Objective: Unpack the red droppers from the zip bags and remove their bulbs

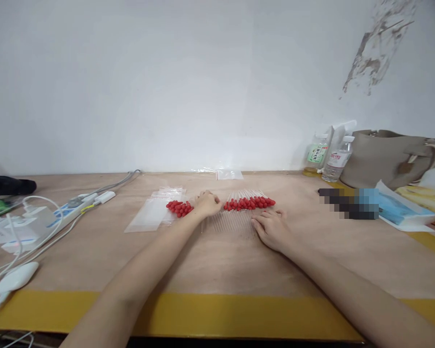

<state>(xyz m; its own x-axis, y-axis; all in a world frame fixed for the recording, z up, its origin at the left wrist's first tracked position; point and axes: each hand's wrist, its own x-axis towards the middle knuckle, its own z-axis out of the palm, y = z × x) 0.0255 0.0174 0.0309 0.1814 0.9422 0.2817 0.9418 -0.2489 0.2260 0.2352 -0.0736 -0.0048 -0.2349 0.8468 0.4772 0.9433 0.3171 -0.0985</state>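
Note:
My left hand is between two groups of red-tipped sticks, its fingers curled together. Whatever those fingers hold, if anything, is hidden. To its left lies a small cluster of red tips, partly over clear zip bags. On the right, a row of red-tipped thin sticks fans out, with pale stems pointing toward the wall. Just in front of that row lie thin clear sticks, side by side. My right hand rests on the table at their right end, fingers bent a little and apart, touching the edge of the group.
A power strip with chargers and white cables runs along the left. At the back right stand two bottles and a grey bag. A blue-and-white packet lies near them. Another clear bag is by the wall.

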